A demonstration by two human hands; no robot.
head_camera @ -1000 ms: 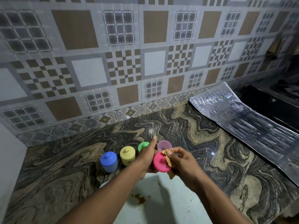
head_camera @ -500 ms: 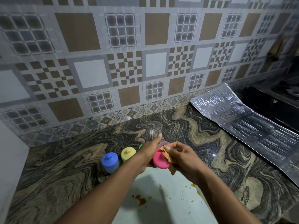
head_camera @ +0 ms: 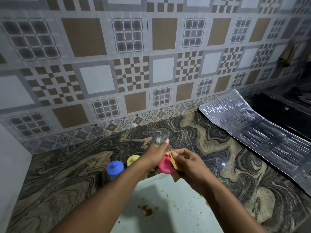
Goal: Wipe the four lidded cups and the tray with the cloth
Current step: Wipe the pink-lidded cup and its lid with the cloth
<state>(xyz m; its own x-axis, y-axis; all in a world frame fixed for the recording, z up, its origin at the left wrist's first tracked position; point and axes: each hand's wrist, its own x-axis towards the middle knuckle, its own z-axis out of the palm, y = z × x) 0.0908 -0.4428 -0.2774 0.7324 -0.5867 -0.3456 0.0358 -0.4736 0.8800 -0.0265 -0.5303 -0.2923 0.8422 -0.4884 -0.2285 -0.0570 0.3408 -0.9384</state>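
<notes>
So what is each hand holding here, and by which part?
The left hand holds the pink lid by its left edge; the right hand pinches the brown cloth against the lid's top right.

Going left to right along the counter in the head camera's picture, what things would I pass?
Blue lidded cup → yellow lidded cup → left hand → pink lid → brown cloth in the right hand → shiny foil sheet.

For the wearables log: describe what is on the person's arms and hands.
Nothing worn shows. The left hand and right hand are bare, with no gloves, rings, watch or bracelets visible. Both forearms are uncovered to the frame's edge, with no sleeves in view. The fingernails look short and unpainted.
</notes>
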